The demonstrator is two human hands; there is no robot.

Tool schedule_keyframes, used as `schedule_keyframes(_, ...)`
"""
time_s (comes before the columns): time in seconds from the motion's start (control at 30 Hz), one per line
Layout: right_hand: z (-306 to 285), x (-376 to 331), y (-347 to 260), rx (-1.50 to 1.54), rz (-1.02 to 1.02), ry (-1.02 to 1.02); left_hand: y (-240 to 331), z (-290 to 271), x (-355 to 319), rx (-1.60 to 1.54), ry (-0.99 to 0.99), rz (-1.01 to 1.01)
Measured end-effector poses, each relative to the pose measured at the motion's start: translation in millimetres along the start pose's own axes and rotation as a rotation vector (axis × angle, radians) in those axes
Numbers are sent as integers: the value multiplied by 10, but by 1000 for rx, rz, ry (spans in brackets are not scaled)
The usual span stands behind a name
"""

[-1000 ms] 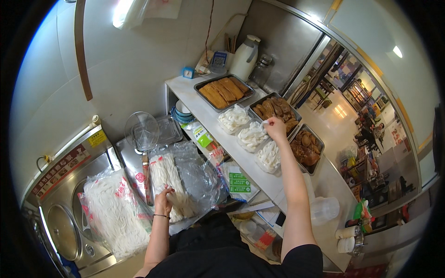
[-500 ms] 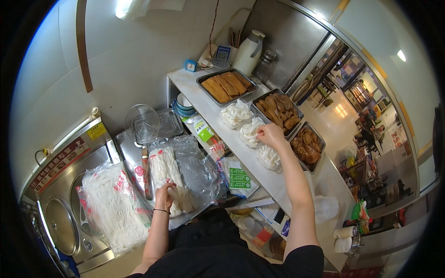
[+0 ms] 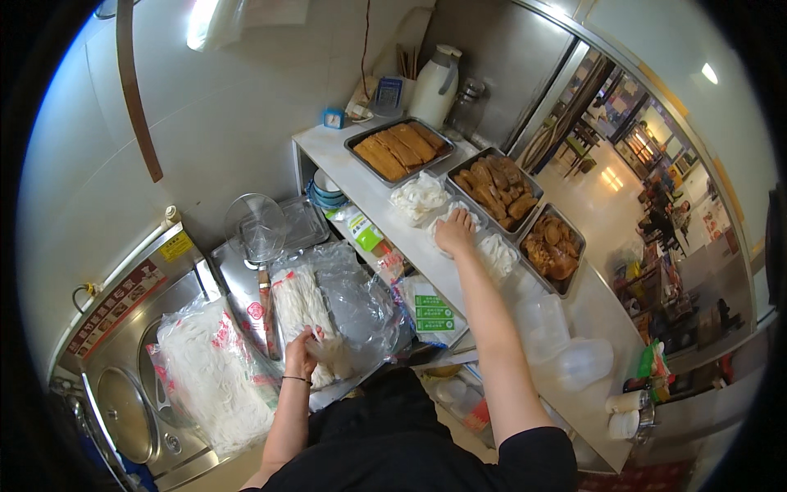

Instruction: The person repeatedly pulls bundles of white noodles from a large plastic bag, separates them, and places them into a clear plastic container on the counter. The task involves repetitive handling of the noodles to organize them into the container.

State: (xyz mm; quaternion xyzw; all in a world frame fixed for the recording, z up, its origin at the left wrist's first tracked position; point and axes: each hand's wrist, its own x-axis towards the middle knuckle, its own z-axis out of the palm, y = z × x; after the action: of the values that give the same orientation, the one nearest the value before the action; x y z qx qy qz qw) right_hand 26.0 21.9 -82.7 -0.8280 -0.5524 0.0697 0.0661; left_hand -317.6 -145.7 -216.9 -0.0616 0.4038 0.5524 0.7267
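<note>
My left hand (image 3: 300, 354) is closed at the near end of a bundle of white noodles (image 3: 297, 297), its fingertips pinching some strands. The bundle lies on an opened clear plastic bag (image 3: 354, 316) on the lower steel surface. On the white counter, my right hand (image 3: 456, 234) rests with fingers stretched over the middle one of three clear containers of noodles, mostly covering it. Beside that hand stand the farther noodle container (image 3: 419, 198) and the nearer noodle container (image 3: 498, 256).
Steel trays hold brown slabs (image 3: 403, 151), brown braised pieces (image 3: 495, 193) and more braised food (image 3: 551, 248). A larger noodle bag (image 3: 215, 369) lies left, over the steel sink unit. A strainer (image 3: 256, 228), white jug (image 3: 435, 86) and clear plastic containers (image 3: 586, 362) stand around.
My right hand has gone from a pinch above the middle noodle container to lying flat over it. My left hand stays by the noodle bundle. The view has shifted slightly.
</note>
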Motion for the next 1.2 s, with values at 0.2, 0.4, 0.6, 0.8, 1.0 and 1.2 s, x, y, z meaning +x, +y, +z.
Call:
schedule_keyframes(0.2,-3,-23,-17,-35,-26,107,-17,18,-63,-108,113,-219)
schedule_keyframes(0.4,-209,114,233,378,-23,118,-57,1,0,-102,-88,-364)
schedule_keyframes(0.6,-285,-371,51,126,-465,650,-25,215,-197,-63,-106,-197)
schedule_keyframes(0.8,58,-1273,-523,531,-518,55,-48,353,-350,176,-260,71)
schedule_keyframes(1.0,618,-1868,-861,891,-513,-695,-114,505,-472,366,-205,247)
schedule_keyframes(1.2,825,-1956,-864,1081,-417,-666,-195,455,-410,379,-211,302)
